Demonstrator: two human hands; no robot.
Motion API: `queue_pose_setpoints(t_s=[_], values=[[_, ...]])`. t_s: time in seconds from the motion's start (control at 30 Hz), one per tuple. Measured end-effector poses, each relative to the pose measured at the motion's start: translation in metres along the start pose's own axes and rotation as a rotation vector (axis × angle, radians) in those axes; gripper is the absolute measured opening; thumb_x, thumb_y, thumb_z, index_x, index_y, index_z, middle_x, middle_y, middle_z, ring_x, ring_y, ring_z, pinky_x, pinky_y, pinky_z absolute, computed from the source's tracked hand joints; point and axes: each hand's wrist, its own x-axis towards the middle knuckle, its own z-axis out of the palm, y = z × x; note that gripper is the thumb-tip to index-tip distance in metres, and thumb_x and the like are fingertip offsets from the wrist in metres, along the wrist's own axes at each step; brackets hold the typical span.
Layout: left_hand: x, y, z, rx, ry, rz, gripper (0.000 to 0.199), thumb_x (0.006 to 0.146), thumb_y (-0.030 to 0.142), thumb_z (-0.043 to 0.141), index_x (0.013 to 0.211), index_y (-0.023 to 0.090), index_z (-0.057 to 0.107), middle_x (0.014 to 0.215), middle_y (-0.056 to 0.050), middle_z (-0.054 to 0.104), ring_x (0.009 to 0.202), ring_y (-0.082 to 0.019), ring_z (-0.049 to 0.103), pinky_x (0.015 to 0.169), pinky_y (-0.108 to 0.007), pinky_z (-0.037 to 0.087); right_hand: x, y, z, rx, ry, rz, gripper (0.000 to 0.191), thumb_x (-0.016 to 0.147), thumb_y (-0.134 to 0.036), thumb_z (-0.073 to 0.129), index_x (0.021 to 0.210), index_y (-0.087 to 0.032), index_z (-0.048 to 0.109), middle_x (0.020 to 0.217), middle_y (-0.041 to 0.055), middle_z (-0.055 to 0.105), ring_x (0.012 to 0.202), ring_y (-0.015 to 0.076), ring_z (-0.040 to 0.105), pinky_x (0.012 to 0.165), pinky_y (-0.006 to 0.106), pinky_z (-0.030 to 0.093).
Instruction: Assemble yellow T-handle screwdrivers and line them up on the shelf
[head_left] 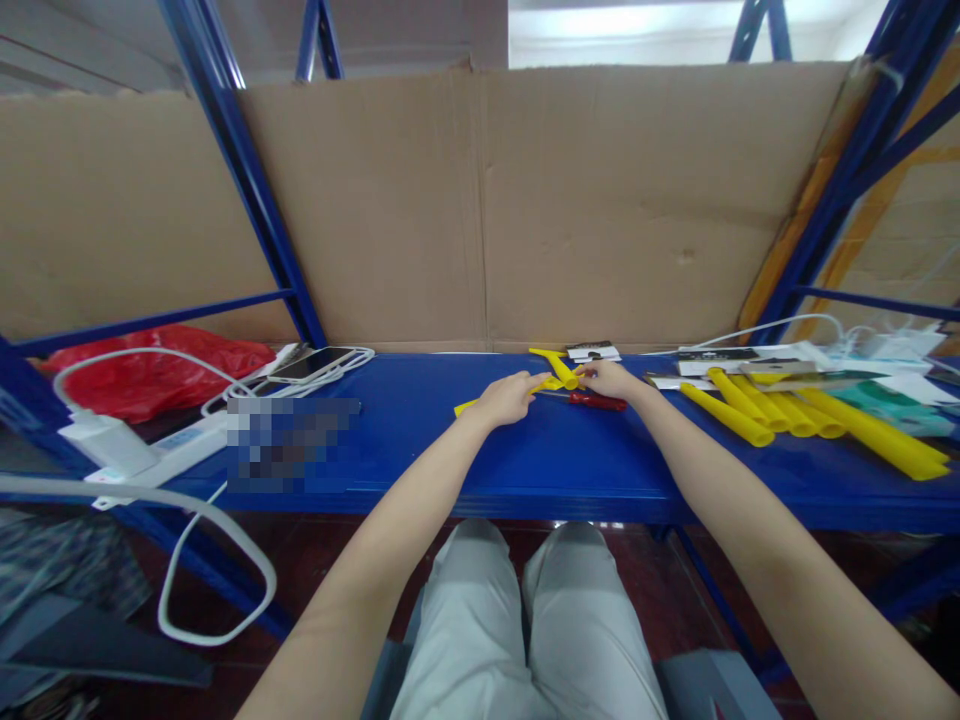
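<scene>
Yellow tube pinched in both hands' grip mid-shelf, bare blue surface toward front edge.

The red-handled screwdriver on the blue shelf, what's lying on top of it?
The right hand rests over the red-handled screwdriver and covers part of it. The red handle shows; whether the fingers grip it cannot be seen.

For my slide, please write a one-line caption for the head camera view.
Both hands, left hand and right hand, hold a yellow plastic piece over a blue shelf, beside a red-handled screwdriver.
</scene>
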Motion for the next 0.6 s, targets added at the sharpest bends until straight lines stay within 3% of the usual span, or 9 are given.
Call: queue_pose_setpoints(t_s=[0.37, 0.6], values=[[-0.001, 0.001, 0.000, -0.004, 0.003, -0.007, 0.053, 0.090, 0.018, 0.044, 0.143, 0.028, 0.040, 0.119, -0.006, 0.060, 0.110, -0.021, 0.059, 0.090, -0.028, 0.045, 0.011, 0.008, 0.008, -0.044, -0.033, -0.178, 0.031, 0.081, -0.021, 0.054, 0.104, -0.021, 0.074, 0.105, 0.0042, 0.073, 0.096, 0.0193, 0.066, 0.084, 0.024, 0.048], [-0.001, 0.000, 0.000, -0.004, 0.006, 0.003, 0.052, 0.091, 0.019, 0.043, 0.142, 0.028, 0.042, 0.119, -0.007, 0.060, 0.110, -0.021, 0.059, 0.089, -0.028, 0.046, 0.015, 0.014, 0.009, -0.097, -0.084, -0.154, 0.031, 0.081, -0.022, 0.051, 0.101, -0.024, 0.075, 0.101, 0.0018, 0.074, 0.093, 0.0185, 0.067, 0.084, 0.024, 0.048]])
